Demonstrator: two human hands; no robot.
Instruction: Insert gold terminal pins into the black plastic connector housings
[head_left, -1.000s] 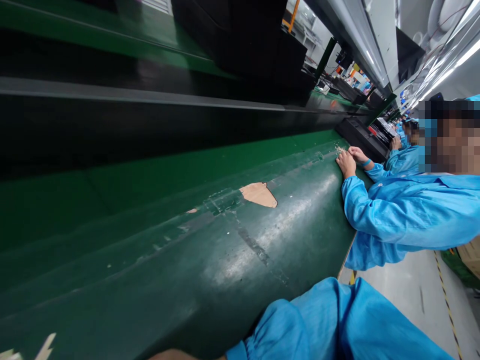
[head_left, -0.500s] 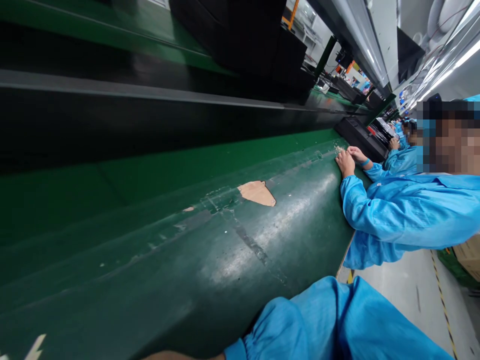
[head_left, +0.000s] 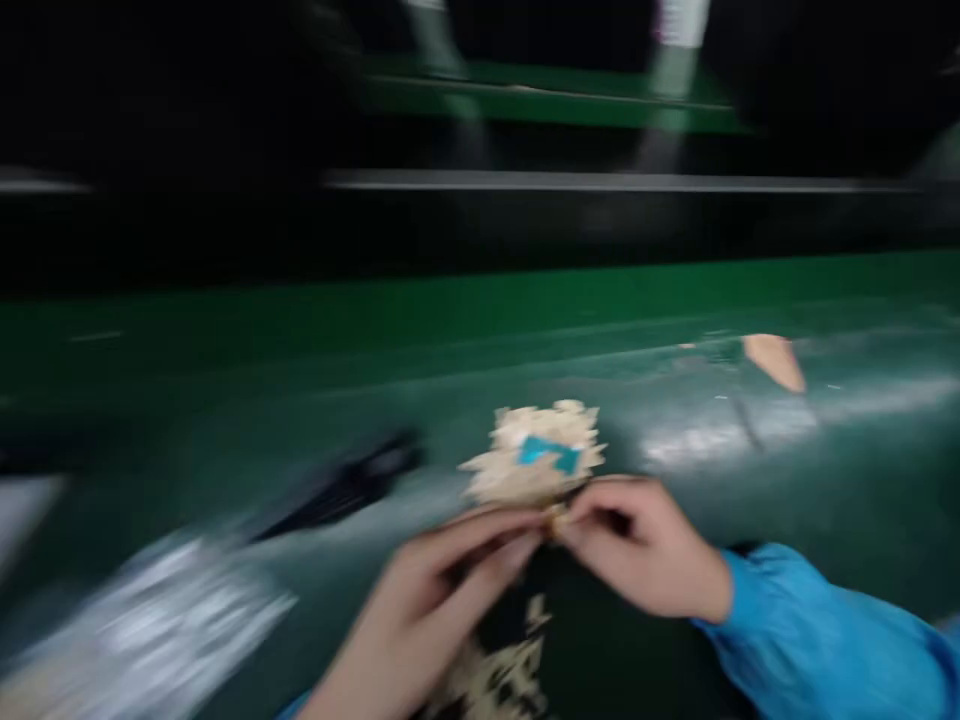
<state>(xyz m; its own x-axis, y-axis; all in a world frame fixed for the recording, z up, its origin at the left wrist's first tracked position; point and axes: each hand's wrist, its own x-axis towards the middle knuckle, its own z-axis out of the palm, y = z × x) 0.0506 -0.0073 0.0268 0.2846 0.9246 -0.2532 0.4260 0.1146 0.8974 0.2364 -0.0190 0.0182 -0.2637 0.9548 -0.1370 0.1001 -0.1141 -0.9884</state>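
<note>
My left hand [head_left: 435,590] and my right hand [head_left: 651,550] meet fingertip to fingertip over the green bench. Both are closed in a pinch on a small yellowish piece [head_left: 555,521], too blurred to name. Just beyond the fingers lies a heap of small cream-coloured pieces [head_left: 506,470], with a bright blue strip [head_left: 551,454] on top. Nearer to me, partly behind my left hand, more loose cream pieces [head_left: 510,675] are scattered over a dark area.
A crumpled clear plastic bag [head_left: 165,620] lies at the left, with a dark elongated object [head_left: 356,485] beyond it. At the right, a tan patch [head_left: 776,360] shows on the green bench top [head_left: 660,400]. A dark ledge with a grey edge [head_left: 562,181] runs across the back.
The view has swung left from the neighbouring person to the bench before me. Both my hands and the cream heap have come into view; the tan patch now sits farther right.
</note>
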